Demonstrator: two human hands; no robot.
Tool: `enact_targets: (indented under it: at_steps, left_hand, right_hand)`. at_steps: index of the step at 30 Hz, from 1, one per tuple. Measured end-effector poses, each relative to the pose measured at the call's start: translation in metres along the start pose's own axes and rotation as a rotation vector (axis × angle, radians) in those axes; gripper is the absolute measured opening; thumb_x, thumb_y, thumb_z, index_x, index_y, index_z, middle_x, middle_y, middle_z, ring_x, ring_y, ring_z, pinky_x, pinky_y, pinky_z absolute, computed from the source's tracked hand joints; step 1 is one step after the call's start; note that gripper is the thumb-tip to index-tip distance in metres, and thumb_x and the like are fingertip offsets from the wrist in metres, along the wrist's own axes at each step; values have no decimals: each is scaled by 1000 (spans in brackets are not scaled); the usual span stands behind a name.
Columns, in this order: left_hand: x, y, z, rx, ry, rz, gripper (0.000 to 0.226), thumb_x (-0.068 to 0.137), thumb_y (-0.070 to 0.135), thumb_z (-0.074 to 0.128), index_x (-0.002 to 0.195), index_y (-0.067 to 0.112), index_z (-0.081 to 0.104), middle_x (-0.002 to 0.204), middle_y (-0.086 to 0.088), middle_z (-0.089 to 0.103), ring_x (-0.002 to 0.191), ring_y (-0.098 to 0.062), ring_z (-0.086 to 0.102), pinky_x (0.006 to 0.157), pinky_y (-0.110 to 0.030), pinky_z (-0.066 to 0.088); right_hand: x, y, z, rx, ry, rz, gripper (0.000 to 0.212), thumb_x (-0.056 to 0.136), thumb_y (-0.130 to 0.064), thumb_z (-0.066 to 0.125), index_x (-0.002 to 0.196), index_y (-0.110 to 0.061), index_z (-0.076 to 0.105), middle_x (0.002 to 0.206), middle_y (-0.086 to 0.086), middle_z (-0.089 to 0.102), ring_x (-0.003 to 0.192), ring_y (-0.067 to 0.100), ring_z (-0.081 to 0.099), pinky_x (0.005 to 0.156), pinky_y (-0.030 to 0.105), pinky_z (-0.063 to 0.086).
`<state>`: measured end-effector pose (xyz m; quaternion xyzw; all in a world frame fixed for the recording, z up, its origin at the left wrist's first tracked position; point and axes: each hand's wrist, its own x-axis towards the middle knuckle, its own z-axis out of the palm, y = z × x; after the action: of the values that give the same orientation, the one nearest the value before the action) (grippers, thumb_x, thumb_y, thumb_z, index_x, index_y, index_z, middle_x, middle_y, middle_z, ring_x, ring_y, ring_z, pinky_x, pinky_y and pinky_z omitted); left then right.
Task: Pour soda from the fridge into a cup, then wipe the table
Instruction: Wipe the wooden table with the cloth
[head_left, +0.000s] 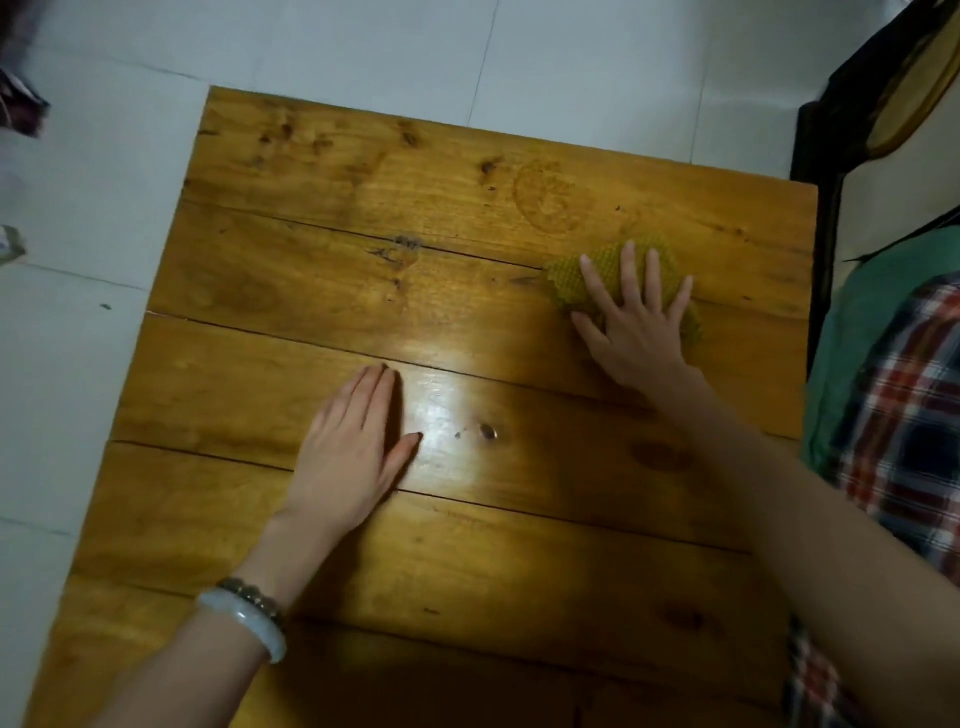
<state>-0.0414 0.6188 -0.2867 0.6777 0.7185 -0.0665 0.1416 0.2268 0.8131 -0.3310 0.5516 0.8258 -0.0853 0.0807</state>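
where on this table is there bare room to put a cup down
The brown plank wooden table is bare across its far left, beyond the flat left hand and left of the yellow mesh cloth; also along the near edge between the two forearms. Crowded: the far right, where the right hand presses the cloth.

Tabletop (322, 218) lies open left of cloth (608, 275); dark furniture (810, 140) hugs right edge.

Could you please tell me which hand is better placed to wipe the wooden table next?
Right: the right hand presses flat on the yellow cloth, while the left hand rests on the bare wooden table, apart from the cloth.
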Motion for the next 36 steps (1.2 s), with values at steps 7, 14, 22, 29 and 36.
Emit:
enact_targets:
  at_steps: [7,14,22,29,36]
  left_hand:
    - [-59,-68,12,0,-51,-71,65,92,38,26,143,-1,30,147,-20,36,137,-31,31,113,-44,23]
    - [-96,-103,20,-27,-50,23,63,90,32,27,143,-1,31,146,-20,37,137,-32,33,114,-42,21]
    - [-139,-136,29,-47,-59,106,65,89,33,27,145,0,27,148,-21,33,137,-33,29,114,-44,18]
    - [-167,-127,34,-63,-63,143,64,91,36,26,146,3,25,149,-19,32,138,-31,28,114,-42,16]
    - [-175,-94,51,-31,-129,89,92,81,76,22,152,18,8,158,-11,12,145,-28,9,115,-50,9]
  right_hand:
    - [-18,-54,5,28,-27,-12,71,82,-59,1,150,-34,2,159,10,-3,144,38,-4,108,65,-5]
    - [-46,-122,14,29,-43,-26,75,80,-59,-5,150,-32,1,158,12,-2,143,40,-4,107,67,-3]
    - [-138,-257,42,-2,-34,-209,69,83,-58,4,149,-36,7,158,12,5,143,40,2,106,68,-4]
    - [-219,-275,65,-29,-29,-448,65,87,-55,17,148,-34,16,158,6,12,145,33,5,110,65,5]
    - [-229,-204,65,-20,34,-335,64,84,-48,29,146,-33,26,155,5,23,143,31,17,111,59,5]
